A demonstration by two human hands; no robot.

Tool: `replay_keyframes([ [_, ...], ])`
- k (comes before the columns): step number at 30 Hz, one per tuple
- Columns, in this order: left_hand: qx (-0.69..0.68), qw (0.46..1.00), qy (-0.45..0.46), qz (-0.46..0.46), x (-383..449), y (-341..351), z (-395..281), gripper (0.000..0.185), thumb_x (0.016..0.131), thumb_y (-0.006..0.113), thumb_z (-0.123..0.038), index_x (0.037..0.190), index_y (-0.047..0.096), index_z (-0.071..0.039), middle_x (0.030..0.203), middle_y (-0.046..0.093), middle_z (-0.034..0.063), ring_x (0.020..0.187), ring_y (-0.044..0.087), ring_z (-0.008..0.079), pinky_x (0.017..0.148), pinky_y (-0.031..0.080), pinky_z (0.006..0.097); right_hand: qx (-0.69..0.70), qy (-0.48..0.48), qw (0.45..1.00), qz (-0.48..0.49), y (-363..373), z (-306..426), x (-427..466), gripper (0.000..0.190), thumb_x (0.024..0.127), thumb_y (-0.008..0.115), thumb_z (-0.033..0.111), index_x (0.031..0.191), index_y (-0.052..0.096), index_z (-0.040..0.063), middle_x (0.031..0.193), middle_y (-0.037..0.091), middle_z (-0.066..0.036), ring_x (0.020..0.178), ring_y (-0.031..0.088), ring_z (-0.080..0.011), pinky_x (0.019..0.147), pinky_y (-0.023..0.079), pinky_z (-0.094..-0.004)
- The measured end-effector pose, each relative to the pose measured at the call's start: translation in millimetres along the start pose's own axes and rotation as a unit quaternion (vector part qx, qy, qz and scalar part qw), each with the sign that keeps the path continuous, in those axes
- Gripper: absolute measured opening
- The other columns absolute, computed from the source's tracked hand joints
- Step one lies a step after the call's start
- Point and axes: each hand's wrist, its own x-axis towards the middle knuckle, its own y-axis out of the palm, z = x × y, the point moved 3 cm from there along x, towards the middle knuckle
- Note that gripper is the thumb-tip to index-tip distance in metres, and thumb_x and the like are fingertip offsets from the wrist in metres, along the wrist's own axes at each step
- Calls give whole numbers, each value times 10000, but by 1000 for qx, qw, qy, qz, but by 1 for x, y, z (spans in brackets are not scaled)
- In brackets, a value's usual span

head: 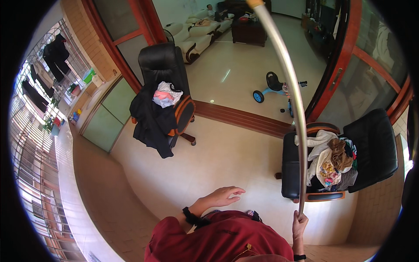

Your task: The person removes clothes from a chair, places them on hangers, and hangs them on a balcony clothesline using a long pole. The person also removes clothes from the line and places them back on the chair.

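My right hand (299,224) is closed around the lower end of a long metal pole (296,95), which rises past the right chair and bends in the lens towards the top edge, where it has a yellowish end. In front of my body, my left hand (226,196) holds nothing, its fingers apart over the tiled floor. A pile of mixed clothes (337,160) lies on the seat of a black leather office chair (373,147) at the right. Another black office chair (160,62) bears a dark garment (150,121) and a small heap of lighter clothes (167,95).
A raised wooden door sill (242,118) separates this floor from a living room with a blue and black tricycle (275,86), a sofa (196,36) and a seated person (212,13). Dark clothes (57,57) hang by the barred window at the left, near a cabinet (108,111).
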Motion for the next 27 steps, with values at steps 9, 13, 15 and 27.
replay_keyframes([
  [9,-41,999,14,11,-6,2,-5,440,968,652,-252,1362,546,-87,1248,647,112,1164,619,232,1003,481,369,-94,-39,989,105,26,13,-30,401,894,699,163,619,445,18,557,284,-52,568,262,-109,463,263,-346],
  [13,-104,993,22,49,-7,2,-19,561,931,717,-262,1425,502,-105,1212,664,82,1136,626,209,999,482,363,-161,-75,972,157,38,22,-40,347,845,719,193,622,505,33,536,395,-154,481,333,-261,464,336,-388],
  [15,-142,985,9,95,-9,0,-26,616,920,733,-266,1456,472,-114,1191,671,69,1103,630,194,984,484,353,-170,-78,964,188,45,24,-44,326,828,724,208,622,531,44,546,458,-184,480,391,-351,472,373,-408],
  [27,-255,947,-14,193,-29,1,-20,373,1033,559,-351,1233,676,-60,851,657,14,855,610,109,838,490,272,-243,-92,916,306,65,11,-53,263,795,718,357,765,684,98,649,606,-177,632,624,-382,596,485,-431],
])
